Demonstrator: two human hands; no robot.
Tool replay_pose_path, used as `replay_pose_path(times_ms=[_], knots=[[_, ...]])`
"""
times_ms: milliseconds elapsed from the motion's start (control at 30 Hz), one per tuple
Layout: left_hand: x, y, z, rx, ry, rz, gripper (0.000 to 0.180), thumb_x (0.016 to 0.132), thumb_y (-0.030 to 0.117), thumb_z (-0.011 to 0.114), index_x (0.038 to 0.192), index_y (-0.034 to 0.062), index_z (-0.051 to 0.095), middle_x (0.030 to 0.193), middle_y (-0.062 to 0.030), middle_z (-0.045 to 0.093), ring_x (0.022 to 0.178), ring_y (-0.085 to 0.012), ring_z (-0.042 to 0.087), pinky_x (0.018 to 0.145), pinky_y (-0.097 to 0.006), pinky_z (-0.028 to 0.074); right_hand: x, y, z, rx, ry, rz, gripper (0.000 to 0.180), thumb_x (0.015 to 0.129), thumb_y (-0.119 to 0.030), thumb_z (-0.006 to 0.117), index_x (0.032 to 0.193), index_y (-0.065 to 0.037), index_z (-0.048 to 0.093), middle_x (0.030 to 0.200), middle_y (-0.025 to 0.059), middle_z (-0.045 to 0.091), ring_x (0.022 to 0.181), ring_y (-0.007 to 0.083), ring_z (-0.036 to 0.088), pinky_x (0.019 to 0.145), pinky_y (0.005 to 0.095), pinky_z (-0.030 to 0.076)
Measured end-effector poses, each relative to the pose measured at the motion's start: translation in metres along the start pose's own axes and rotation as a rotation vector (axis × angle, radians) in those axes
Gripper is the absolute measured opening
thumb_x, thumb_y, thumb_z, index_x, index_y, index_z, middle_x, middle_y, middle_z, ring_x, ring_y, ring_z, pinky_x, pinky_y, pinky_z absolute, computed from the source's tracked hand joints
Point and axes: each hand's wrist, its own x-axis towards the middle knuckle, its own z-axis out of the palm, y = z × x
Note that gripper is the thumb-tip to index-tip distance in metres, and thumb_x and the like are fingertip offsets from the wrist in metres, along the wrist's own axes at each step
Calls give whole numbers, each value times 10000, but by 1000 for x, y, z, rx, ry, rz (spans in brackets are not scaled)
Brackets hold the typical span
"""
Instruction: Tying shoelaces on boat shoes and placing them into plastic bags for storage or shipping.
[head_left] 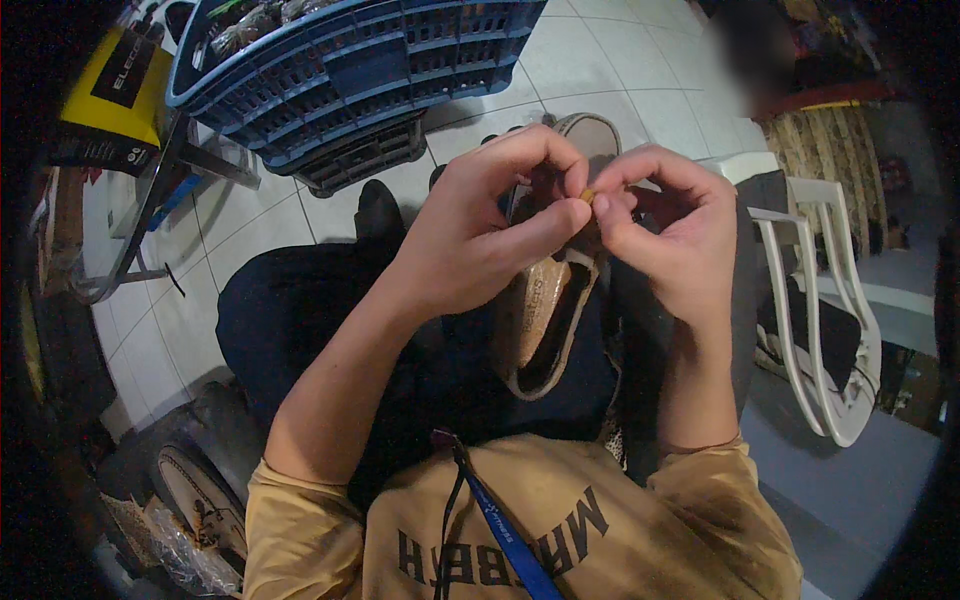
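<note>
My left hand point(480, 220) and my right hand point(675, 220) meet above my lap, thumbs and forefingers pinched together. Between their fingertips is a small yellowish-tan piece point(587, 196), too small and covered to name. Directly below the hands, a shoe point(530, 345) rests on my dark-clothed lap, its heel end toward me. The insole is shiny tan, and the grey-brown toe point(590, 137) shows beyond my fingers. My hands hide the middle of the shoe.
A blue crate point(360, 75) holding plastic-wrapped items stands over a black crate point(370, 160) on the tiled floor. A metal-framed table point(140, 230) and yellow-black box point(115, 85) are at far left. White plastic chair point(850, 400) stands right; another shoe point(200, 495) lies lower left.
</note>
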Motion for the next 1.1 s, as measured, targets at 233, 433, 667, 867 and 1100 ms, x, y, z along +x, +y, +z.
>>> replay_pose_path(times_ms=[233,433,667,867,1100], knots=[[1,0,-2,107,18,114,146,901,43,727,1000,26,621,991,-6,586,952,-98,547,870,-257,435,-1,-1,6,-110,70,-100,81,764,-30,774,808,-17,708,759,-34,639,689,17,540,599,181,414],[2,-2,-5,371,68,337,142,866,4,762,956,-5,652,984,-56,659,891,-146,617,818,-301,497,0,7,-1,-73,15,-145,92,799,-3,791,827,-2,703,803,-2,657,721,49,591,643,201,462],[3,-10,-3,-183,89,129,191,856,-12,804,1013,-3,695,1003,-78,691,967,-135,663,832,-271,532,3,14,-17,269,-197,27,102,877,-6,799,934,12,716,898,50,705,828,102,678,739,233,529],[1,-12,-2,-176,53,112,213,852,-28,802,1044,-13,711,1019,-79,697,957,-128,677,828,-253,539,7,18,-21,378,-284,75,100,869,7,797,931,8,718,933,75,724,857,124,690,768,248,541],[2,0,-2,-198,75,37,174,881,-25,777,1043,-10,715,1051,-69,702,957,-110,670,837,-249,535,7,13,-23,337,-254,139,96,890,-45,785,949,-17,715,942,67,734,870,113,688,796,253,540]])
